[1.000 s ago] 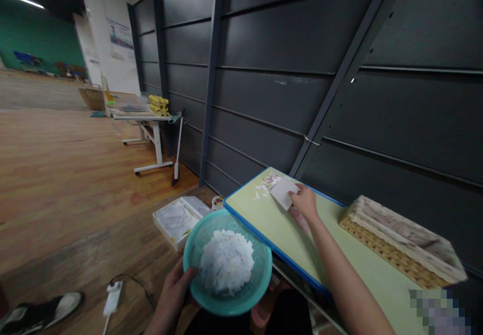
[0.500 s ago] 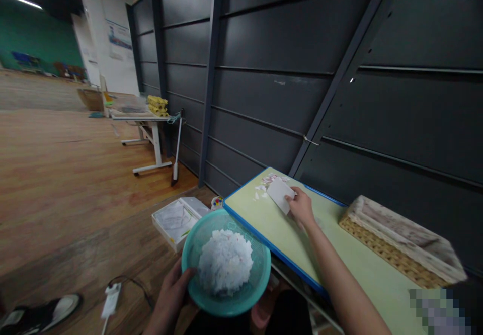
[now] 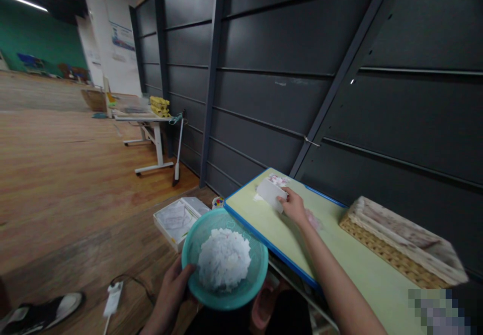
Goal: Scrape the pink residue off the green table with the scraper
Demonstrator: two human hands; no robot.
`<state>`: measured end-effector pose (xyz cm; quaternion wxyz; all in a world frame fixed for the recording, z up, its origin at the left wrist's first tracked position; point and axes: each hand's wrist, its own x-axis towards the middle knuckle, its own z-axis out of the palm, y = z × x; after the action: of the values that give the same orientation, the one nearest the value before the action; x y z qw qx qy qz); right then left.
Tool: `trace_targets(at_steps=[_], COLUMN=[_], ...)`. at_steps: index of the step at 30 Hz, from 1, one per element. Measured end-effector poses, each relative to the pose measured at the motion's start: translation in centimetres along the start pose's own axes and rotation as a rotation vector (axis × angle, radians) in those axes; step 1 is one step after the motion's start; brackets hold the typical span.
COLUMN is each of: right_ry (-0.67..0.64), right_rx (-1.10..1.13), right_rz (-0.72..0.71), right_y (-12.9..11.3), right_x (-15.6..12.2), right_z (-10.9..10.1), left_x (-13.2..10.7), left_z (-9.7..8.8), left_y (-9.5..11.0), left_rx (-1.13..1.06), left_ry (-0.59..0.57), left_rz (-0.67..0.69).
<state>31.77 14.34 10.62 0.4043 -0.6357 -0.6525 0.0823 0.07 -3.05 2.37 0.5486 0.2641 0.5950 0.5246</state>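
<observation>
My left hand (image 3: 176, 285) grips the rim of a teal plastic colander (image 3: 247, 295), thumb over the edge. A heap of white paper scraps (image 3: 225, 259) fills its middle, and it sits beside the table's blue edge. Over the pale yellow tabletop (image 3: 341, 259), my right hand (image 3: 292, 205) is closed on a flat white card (image 3: 270, 195), thumb on its near face. The card's lower edge is at the white scraps (image 3: 258, 197) on the table. Behind it lie pink and white bits (image 3: 278, 179). A pinkish pile (image 3: 313, 220) shows partly behind my right wrist.
A cloth-lined wicker basket (image 3: 400, 244) stands at the table's right. On the floor are an open white box (image 3: 175, 223), a power strip (image 3: 113, 299) and a shoe (image 3: 49, 311). Dark metal panels (image 3: 271, 98) rise behind the table. A broom (image 3: 178, 149) leans farther left.
My right hand has moved the card left across the tabletop, over the white scraps. The pinkish pile by my wrist now shows more. The colander has shifted slightly up and left.
</observation>
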Motion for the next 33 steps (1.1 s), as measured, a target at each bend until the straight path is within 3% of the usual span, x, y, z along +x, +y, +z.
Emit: trace_targets(at_steps=[9,16,20,29,33], right_ry=[-0.186,-0.243,-0.263,-0.139,0.06], right_rx=[-0.063,-0.082,0.013,0.034,-0.016], right_rz=[-0.185,-0.378,-0.402,-0.309,-0.16], right_y=[-2.8,-4.5,-5.1,-3.6,-2.6], right_x=[-4.6,-9.7,-11.1,-10.3,-8.1], right_z=[-0.5,-0.5,-1.3,-1.3,-1.9], left_x=[0.2,-0.3,-0.4,-1.3,-0.8], left_z=[0.2,0.4,0.6,1.1,0.9], left_y=[-0.3,-0.3,-0.2,0.7,0.0], left_rx=[0.013,-0.023,-0.034,-0.015,-0.014], left_ry=[-0.053,-0.066,-0.084,-0.083,-0.067], left_rz=[0.02,0.029,0.025,0.019,0.031])
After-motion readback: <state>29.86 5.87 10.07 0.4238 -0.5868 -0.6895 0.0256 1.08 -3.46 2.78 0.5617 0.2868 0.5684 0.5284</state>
